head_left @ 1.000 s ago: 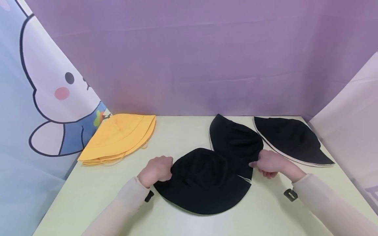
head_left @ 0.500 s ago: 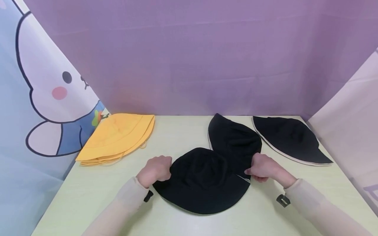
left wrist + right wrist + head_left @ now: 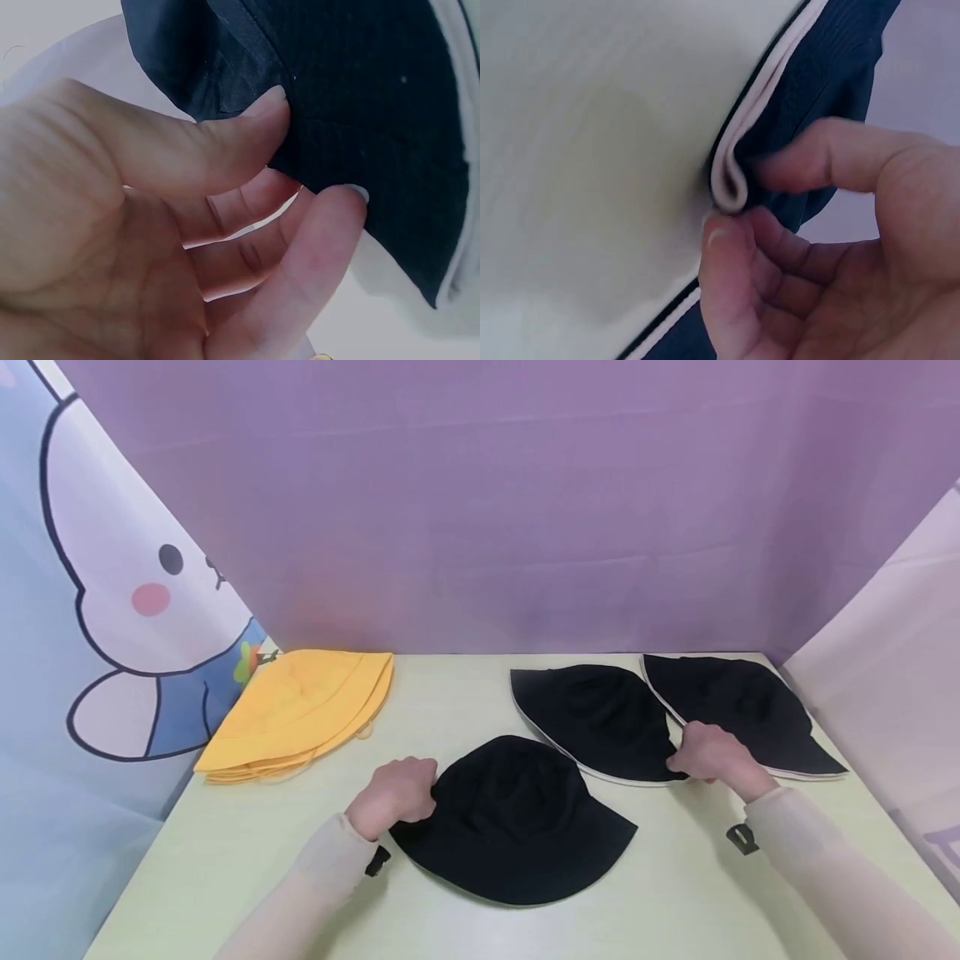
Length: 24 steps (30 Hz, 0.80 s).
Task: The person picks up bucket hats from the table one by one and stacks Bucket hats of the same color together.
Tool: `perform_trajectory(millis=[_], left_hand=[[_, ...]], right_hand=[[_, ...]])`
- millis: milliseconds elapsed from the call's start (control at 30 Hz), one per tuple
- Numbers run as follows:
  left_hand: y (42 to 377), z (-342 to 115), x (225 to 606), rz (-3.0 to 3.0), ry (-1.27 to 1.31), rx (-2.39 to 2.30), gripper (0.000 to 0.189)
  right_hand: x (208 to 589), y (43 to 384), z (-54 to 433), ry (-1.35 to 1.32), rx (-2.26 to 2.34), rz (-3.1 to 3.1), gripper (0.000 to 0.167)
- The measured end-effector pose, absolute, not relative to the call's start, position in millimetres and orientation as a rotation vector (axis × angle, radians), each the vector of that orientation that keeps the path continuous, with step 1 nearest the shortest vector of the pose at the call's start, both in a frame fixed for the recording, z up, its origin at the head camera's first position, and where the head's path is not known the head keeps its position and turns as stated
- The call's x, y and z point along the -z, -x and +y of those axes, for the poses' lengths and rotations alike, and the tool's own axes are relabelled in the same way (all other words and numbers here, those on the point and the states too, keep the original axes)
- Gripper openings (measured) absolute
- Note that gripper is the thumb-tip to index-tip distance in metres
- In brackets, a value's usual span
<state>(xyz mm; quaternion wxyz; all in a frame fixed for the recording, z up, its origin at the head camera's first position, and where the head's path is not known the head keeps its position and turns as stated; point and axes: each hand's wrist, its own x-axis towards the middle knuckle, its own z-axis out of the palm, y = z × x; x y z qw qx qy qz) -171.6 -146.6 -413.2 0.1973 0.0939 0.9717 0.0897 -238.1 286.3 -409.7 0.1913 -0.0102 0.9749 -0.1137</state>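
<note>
A flattened black bucket hat [image 3: 517,835] lies at the front middle of the table. My left hand [image 3: 397,789] pinches its left side, with the thumb on top and the fingers under the cloth in the left wrist view. Behind it lies a second black bucket hat [image 3: 600,718] with a pale brim edge, its lower edge close to the front hat's crown. My right hand [image 3: 716,756] pinches the right corner of that second hat's brim. In the right wrist view the folded pale-edged brim [image 3: 731,180] sits between thumb and fingers.
A third folded black hat [image 3: 735,710] lies at the back right, beside the second one. Several stacked yellow hats [image 3: 300,710] with thin cords lie at the back left. A purple curtain [image 3: 480,510] runs along the table's [image 3: 450,710] back edge.
The second black hat has turned and come out from under the front hat, its brim edge now facing forward. My right hand has moved right and back with its corner. My left hand stays put.
</note>
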Motion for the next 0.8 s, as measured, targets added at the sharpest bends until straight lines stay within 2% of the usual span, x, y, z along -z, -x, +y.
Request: perform_trajectory(millis=[200,367,500,800], left_hand=[[177.4,-143.0,406.9,2.686,-0.279,-0.166,0.014],[186.6,-140.5,398.8,2.66,-0.283,-0.148,0.009],[199.8,-138.9,392.9,2.654,-0.29,-0.243,0.017],[254.6,-123.8,395.3,2.695,-0.376,-0.608,0.02]], right_hand=[[414.5,252.1,286.1,0.113,0.177,2.885,0.004],[418.6,262.5,285.9,0.187,0.111,2.942,0.004],[418.9,265.6,289.0,0.209,0.108,2.924,0.003],[419.8,270.3,291.1,0.247,0.11,2.906,0.005]])
